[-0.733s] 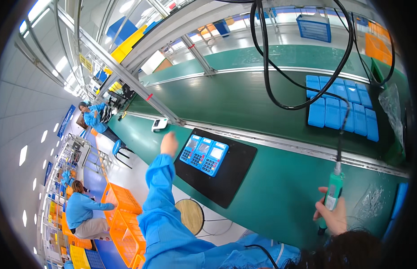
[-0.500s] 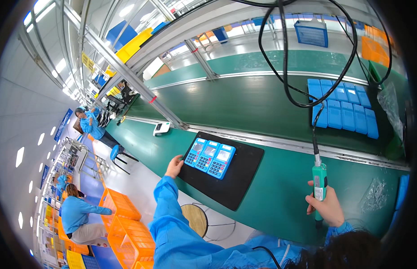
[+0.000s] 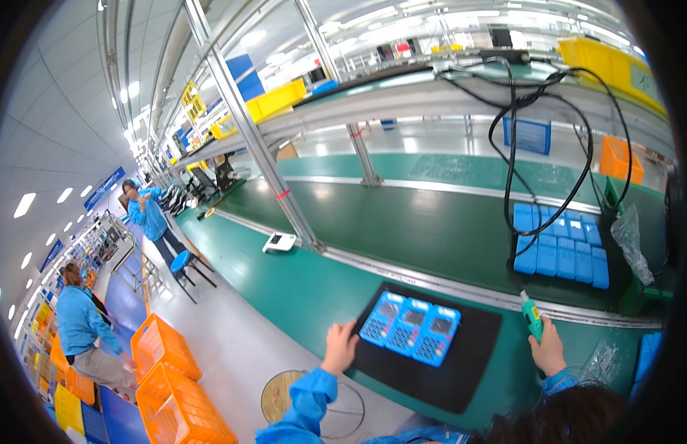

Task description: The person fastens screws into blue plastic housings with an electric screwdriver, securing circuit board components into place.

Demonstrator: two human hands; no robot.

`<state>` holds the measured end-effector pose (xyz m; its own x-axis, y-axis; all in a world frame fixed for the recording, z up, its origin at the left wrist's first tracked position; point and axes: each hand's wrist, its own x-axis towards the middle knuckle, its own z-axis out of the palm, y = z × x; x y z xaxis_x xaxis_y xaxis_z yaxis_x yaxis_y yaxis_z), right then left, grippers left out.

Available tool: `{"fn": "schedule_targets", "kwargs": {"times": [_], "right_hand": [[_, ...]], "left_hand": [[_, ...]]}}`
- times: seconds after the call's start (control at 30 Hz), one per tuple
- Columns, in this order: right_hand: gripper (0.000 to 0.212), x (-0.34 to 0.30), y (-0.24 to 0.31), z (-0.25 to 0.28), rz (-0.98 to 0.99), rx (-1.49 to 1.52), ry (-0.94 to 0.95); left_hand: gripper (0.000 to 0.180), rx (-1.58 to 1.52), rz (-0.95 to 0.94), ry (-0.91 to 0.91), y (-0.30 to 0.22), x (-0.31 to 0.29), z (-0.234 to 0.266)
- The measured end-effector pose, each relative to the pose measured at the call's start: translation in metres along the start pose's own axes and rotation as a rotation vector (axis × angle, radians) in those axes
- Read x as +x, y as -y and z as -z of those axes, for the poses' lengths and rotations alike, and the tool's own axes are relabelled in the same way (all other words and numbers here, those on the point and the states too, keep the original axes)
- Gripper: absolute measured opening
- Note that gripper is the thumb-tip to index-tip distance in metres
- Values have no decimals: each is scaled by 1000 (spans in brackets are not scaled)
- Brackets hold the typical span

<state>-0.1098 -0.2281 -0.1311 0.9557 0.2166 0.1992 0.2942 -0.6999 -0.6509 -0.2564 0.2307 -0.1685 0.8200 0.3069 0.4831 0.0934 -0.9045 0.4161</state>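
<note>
While the left forearm comes in from the near side, its blue sleeve (image 3: 310, 399) bunched at the wrist, the left hand (image 3: 339, 348) sits at the left edge of the black mat (image 3: 469, 370); fingers bent and angled far and right, back of the hand turned left, opening narrow; fingertips just beside the leftmost of three blue keypad devices (image 3: 411, 329); contact with it or with the mat, cannot tell.

Right hand (image 3: 548, 349) well apart, on the right; wrist low and near, fingers wrapped round a green handheld tool (image 3: 532, 318); the tool's silver end is up, leaning far and slightly left; its lower end is hidden by the hand.

The three devices lie side by side on the mat, between the two hands, keypads toward the near side; the mat lies on the green table (image 3: 306, 296).

Beyond the metal rail (image 3: 432, 280), blue cases (image 3: 567, 259) in two rows, far right; black cable (image 3: 513, 103) looped above them; a white device (image 3: 279, 242) on the table, far left; crumpled clear plastic (image 3: 601, 362) right of the right hand.
</note>
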Motion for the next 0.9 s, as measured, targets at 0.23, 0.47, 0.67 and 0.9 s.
{"fn": "schedule_targets", "kwargs": {"times": [0.23, 0.47, 0.67, 0.9], "right_hand": [[58, -9, 13, 9, 72, -387, -213], [77, -72, 120, -9, 395, -416, 275], [75, -65, 108, -34, 386, -279, 113], [62, -50, 83, -42, 222, -90, 99]], "left_hand": [[33, 201, 98, -1, -102, -50, -3], [56, 298, 77, -38, -149, -53, 6], [57, -280, 297, -27, -156, -51, -16], [39, 120, 10, -104, -165, -35, 6]]}}
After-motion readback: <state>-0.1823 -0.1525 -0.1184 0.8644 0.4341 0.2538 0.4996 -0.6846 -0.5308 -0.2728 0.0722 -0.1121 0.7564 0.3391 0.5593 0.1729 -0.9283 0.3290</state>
